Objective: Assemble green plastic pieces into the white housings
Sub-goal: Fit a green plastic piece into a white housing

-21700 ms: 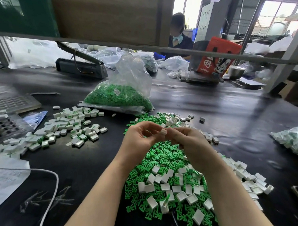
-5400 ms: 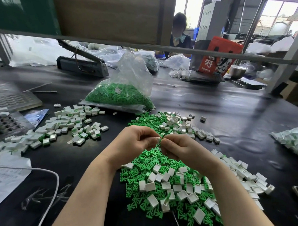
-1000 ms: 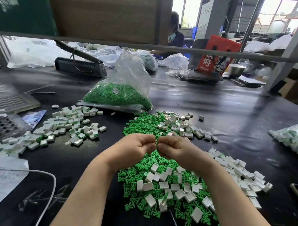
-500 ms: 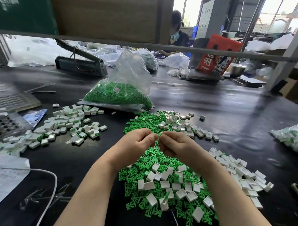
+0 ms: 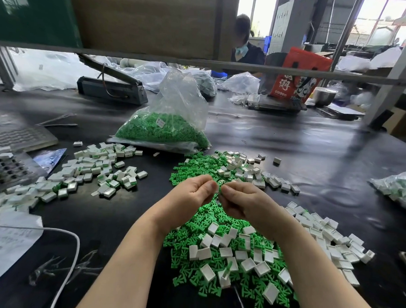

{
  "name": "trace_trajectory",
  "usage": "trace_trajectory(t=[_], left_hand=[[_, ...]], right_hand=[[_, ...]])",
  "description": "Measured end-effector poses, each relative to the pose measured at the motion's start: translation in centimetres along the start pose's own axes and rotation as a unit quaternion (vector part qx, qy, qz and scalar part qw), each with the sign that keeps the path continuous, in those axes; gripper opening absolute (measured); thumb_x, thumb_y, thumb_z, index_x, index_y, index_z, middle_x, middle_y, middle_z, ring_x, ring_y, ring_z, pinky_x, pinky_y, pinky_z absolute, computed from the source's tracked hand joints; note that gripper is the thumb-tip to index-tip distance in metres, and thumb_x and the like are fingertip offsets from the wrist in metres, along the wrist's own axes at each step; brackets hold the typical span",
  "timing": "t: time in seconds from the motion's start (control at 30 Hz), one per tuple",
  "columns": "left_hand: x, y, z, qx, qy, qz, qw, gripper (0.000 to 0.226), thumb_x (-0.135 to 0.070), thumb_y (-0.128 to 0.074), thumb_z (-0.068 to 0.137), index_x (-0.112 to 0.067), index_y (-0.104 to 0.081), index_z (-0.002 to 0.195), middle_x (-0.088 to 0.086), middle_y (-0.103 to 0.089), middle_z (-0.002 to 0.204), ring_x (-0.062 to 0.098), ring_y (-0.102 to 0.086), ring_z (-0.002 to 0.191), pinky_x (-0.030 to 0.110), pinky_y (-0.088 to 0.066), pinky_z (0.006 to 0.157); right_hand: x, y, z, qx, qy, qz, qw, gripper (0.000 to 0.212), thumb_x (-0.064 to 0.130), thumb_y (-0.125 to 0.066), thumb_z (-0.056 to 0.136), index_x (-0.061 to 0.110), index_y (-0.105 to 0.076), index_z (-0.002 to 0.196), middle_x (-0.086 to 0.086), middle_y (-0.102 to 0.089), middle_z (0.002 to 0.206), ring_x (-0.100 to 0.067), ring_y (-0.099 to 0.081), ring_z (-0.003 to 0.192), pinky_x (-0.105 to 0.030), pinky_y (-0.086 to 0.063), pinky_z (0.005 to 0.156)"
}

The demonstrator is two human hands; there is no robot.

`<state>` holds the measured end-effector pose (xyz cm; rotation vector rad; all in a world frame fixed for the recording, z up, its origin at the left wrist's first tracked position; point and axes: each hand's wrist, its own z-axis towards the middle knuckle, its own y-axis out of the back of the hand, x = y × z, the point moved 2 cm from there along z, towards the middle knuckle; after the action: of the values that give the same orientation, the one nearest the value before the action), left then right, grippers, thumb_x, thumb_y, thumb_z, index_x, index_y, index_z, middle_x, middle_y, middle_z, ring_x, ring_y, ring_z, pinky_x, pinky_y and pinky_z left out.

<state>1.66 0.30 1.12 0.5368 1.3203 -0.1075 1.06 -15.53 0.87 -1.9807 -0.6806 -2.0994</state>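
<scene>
Head view: the left hand (image 5: 191, 197) and right hand (image 5: 241, 201) are brought together fingertip to fingertip, pinching a small part that is largely hidden. Green pieces (image 5: 192, 169) and white housings (image 5: 226, 246) are heaped directly below the hands; both are judged light, rigid and best pinched at the edges. A bag of green stock (image 5: 163, 131) lies beyond the heap on a black, glossy table (image 5: 312, 146).

Small piece pinched between left hand (image 5: 189, 199) and right hand (image 5: 239, 201): covered by the fingertips, kind not discernible. Green pieces (image 5: 190, 236) under both wrists: hidden. Bag of white parts (image 5: 396, 188): cut off by right edge. Paper sheet (image 5: 8, 241) and perforated tray (image 5: 10, 168): cut by left edge. Label (image 5: 161, 123) in green-parts bag (image 5: 166, 129): print too small to read. Person (image 5: 243, 47) behind table: largely concealed by cardboard panel (image 5: 144, 20).
</scene>
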Motion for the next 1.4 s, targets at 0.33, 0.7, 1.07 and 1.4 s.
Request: trace_trajectory(t=[0.33, 0.7, 1.07, 1.4], left_hand=[[0.3, 0.2, 0.0, 0.023, 0.019, -0.037, 0.999, 0.015, -0.021, -0.047, 0.102, -0.023, -0.056, 0.09, -0.005, -0.048, 0.083, 0.008, -0.046, 0.082, 0.028, -0.042, 0.084], [0.4, 0.2, 0.0, 0.035, 0.022, -0.022, 0.999, 0.02, -0.02, -0.046, 0.103, -0.025, -0.051, 0.084, -0.016, -0.049, 0.073, 0.002, -0.047, 0.073, 0.024, -0.042, 0.079], [1.4, 0.3, 0.4, 0.017, 0.06, -0.028, 0.998, 0.013, -0.026, -0.05, 0.1, -0.038, -0.051, 0.105, -0.025, -0.062, 0.099, -0.016, -0.059, 0.087, 0.006, -0.046, 0.085], [0.3, 0.8, -0.5, 0.127, 0.057, 0.098, 0.985, 0.028, -0.045, -0.08, 0.074, -0.017, -0.074, 0.075, -0.003, -0.053, 0.063, 0.01, -0.043, 0.058, 0.021, -0.03, 0.053]], right_hand=[[-0.1, -0.1, 0.0, 0.036, 0.015, 0.026, 0.999, 0.026, 0.014, -0.042, 0.103, 0.008, -0.049, 0.078, 0.001, -0.036, 0.061, -0.007, -0.029, 0.052, -0.018, -0.025, 0.05], [0.3, -0.4, -0.1, 0.035, 0.021, 0.003, 0.999, 0.028, 0.008, -0.04, 0.103, 0.008, -0.049, 0.077, 0.009, -0.04, 0.058, -0.003, -0.032, 0.05, -0.014, -0.029, 0.05], [-0.4, 0.0, 0.1, 0.033, 0.009, -0.017, 0.999, 0.026, 0.01, -0.043, 0.103, 0.006, -0.052, 0.078, 0.01, -0.045, 0.06, -0.003, -0.038, 0.053, -0.013, -0.035, 0.054], [-0.1, 2.1, -0.8, 0.106, -0.023, -0.211, 0.971, 0.017, 0.033, -0.063, 0.094, 0.024, -0.072, 0.083, 0.01, -0.056, 0.062, -0.014, -0.046, 0.061, -0.03, -0.039, 0.059]])
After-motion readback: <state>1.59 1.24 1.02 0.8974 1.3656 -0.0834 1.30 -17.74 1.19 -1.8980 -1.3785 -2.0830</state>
